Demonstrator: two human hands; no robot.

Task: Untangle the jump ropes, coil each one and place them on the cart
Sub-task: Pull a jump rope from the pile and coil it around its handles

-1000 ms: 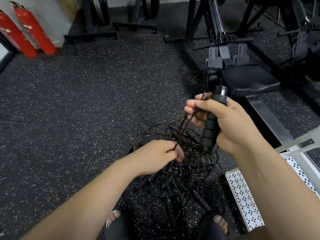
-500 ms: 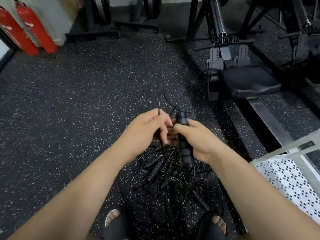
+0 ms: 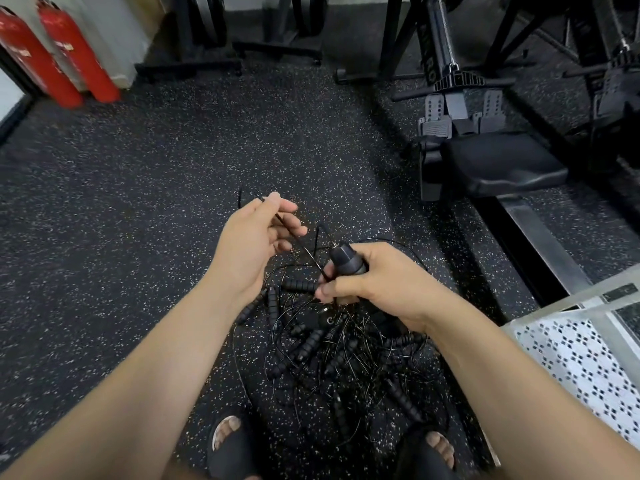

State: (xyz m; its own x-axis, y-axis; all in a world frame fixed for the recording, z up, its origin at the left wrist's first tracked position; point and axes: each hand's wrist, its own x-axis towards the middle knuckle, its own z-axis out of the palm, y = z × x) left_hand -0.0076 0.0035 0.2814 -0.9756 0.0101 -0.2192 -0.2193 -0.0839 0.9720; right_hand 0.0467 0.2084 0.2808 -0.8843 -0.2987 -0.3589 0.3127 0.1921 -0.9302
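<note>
A tangled pile of black jump ropes (image 3: 332,355) with ribbed foam handles lies on the speckled floor between my feet. My right hand (image 3: 374,282) is closed around one black rope handle (image 3: 346,259), held above the pile. From that handle a thin black cord (image 3: 301,245) runs up and left to my left hand (image 3: 256,237), which pinches it between thumb and fingers. The cart (image 3: 585,344), a white perforated metal deck with a grey frame, stands at the lower right.
A rowing machine with a black seat (image 3: 498,164) and its rail (image 3: 540,244) lies to the right. Two red fire extinguishers (image 3: 59,53) stand at the far left wall. Black equipment frames line the back. My sandalled feet (image 3: 228,441) flank the pile.
My right hand has come down from chest height with the handle to just above the pile. My left hand rose from the pile, met the right, then drew the cord out to the left.
</note>
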